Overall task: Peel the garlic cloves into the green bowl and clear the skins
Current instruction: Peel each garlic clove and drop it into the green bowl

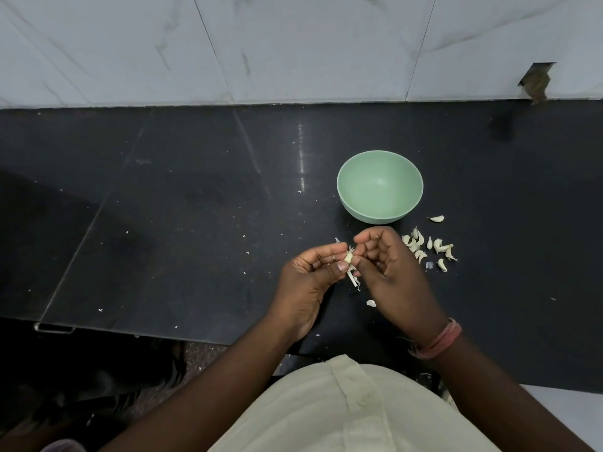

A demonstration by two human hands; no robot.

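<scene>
Both hands are meeting just below centre of the frame, over a black counter (195, 223). The left hand (310, 275) is pinching a garlic clove (349, 257) btwn thumb and curled fingers, palm turned up. The right hand (388, 265) is coming in from the right w/ fingers curled, its fingertips (356, 261) pinching the same clove from the other side. A strip of papery skin (353, 279) is hanging down off the clove btwn the two hands. Can't tell how much of the clove is bare.

The green bowl (380, 187) is sitting upright on the counter just above the hands, a bit right of centre; nothing is showing inside it. A loose pile of cloves (430, 247) is lying right of the right hand, below-right of the bowl, partly hidden behind the fingers. One stray clove (436, 218) is lying apart, near the bowl's lower right edge. A small skin scrap (371, 303) is lying on the counter below the hands, and tiny white flecks are scattered across the dark top.

A pinkish band (439, 340) is circling the right wrist. A pale shirt (342, 412) is filling the bottom centre. White marbled wall tiles (293, 44) are running across the top of the frame.
</scene>
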